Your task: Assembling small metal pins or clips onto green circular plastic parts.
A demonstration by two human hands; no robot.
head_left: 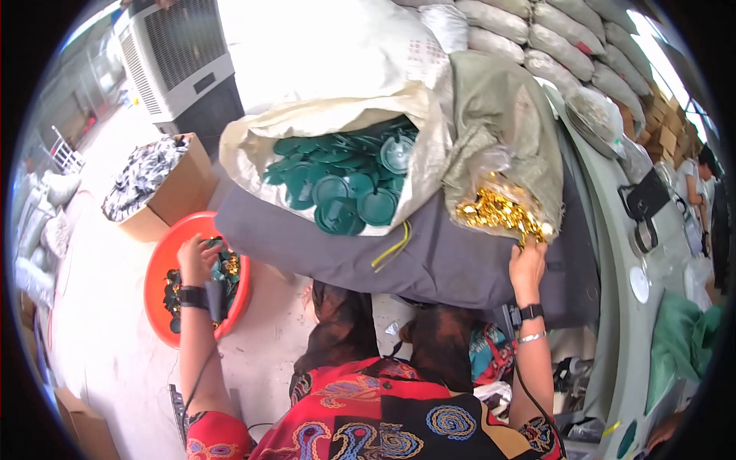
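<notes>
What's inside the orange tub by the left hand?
In the orange tub, dark green pieces and gold pieces lie mixed together. The left hand and dark wrist gear block part of the view; whatever lies deeper is covered.

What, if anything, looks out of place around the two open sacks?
A yellow strip lies askew on the gray cloth below the white sack, outside while the green discs sit inside; whether it is attached is unclear. No spill stands out.
</notes>
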